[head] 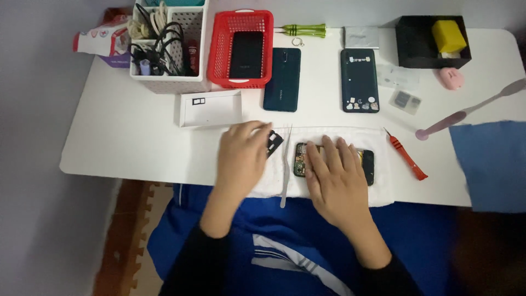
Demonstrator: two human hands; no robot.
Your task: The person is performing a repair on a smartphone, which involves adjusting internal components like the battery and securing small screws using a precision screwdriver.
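left hand (241,156) pinches small black part (274,143) | right hand (334,175) flat, pinning opened phone (335,162) | keep phone steady, lift gently

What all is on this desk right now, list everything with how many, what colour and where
Table: one, white, under everything.
Towel: one, white, front edge.
Opened phone: one, black, on towel under right hand.
Small part: one, black, at left fingertips.
Tweezers: one, silver, on towel between hands.
Pry tool: one, orange, right of towel.
Phones: two, dark teal, mid table.
Red basket: one, back, holding a black phone.
White basket: one, back left, holding cables.
White tray: one, before the baskets.
Screwdrivers: green, back.
Black box: one, back right.
Blue cloth: one, right edge.
Left hand: one.
Right hand: one.
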